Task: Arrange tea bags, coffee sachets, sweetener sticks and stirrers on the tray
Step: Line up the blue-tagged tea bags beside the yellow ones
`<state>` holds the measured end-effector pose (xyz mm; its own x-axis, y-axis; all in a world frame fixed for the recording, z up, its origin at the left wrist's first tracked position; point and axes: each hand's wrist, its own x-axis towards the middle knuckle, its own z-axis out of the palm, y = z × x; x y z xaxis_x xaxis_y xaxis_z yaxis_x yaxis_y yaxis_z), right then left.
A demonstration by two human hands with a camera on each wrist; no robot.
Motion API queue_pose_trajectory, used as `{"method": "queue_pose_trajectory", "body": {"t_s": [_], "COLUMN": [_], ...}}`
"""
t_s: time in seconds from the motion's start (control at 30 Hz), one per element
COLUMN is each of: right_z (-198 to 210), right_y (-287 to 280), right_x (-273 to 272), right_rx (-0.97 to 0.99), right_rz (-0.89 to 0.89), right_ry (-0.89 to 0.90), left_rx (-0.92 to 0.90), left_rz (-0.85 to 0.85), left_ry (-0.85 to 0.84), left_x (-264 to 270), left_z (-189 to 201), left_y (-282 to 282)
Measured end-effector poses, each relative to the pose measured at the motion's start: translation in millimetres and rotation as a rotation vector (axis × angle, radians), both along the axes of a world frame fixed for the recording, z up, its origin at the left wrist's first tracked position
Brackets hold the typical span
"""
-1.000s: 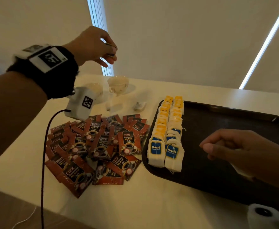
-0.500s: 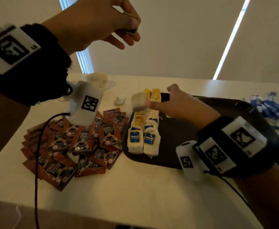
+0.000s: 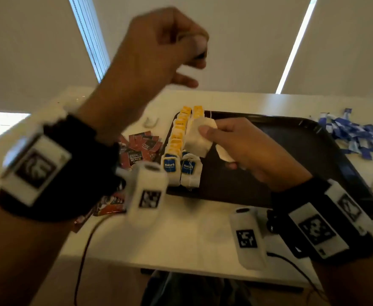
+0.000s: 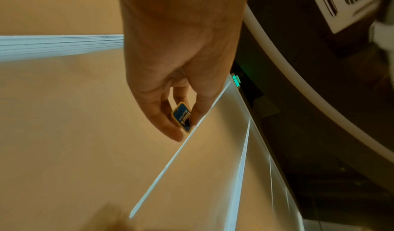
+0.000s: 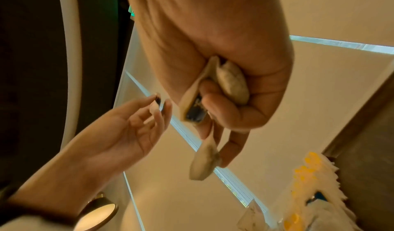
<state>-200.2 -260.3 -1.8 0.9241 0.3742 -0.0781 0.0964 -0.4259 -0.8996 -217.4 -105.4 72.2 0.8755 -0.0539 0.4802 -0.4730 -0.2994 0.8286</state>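
Above the black tray (image 3: pixel 313 138), right hand (image 3: pixel 245 149) pinches a tea bag (image 3: pixel 200 138), raised left hand (image 3: pixel 157 51) pinches its tag (image 4: pixel 181 116)

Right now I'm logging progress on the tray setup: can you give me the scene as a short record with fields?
left hand: raised, pinching a blue tea bag tag
right hand: holding tea bags above the tray
on tray: two rows of tea bags at its left end
coffee sachets: on table, left of tray
blue sticks: on table, right of tray
stirrers: not seen
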Motion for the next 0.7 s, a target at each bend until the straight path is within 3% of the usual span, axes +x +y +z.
{"method": "queue_pose_trajectory", "body": {"t_s": [0.43, 0.53, 0.7], "right_z": [0, -1, 0], "right_y": [-47, -52, -57], "right_x": [-18, -22, -37], "right_rx": [0.197, 0.281, 0.461], "right_rz": [-0.322, -0.278, -0.048], "right_ry": [0.285, 0.265, 0.295], "left_rx": [-0.168, -0.147, -0.044], "left_rz": [0.044, 0.053, 0.054], "left_ry": [0.370, 0.473, 0.586], "left_x": [-78, -81, -75], "left_z": [-105, -118, -132], "left_y": [-16, -20, -22]}}
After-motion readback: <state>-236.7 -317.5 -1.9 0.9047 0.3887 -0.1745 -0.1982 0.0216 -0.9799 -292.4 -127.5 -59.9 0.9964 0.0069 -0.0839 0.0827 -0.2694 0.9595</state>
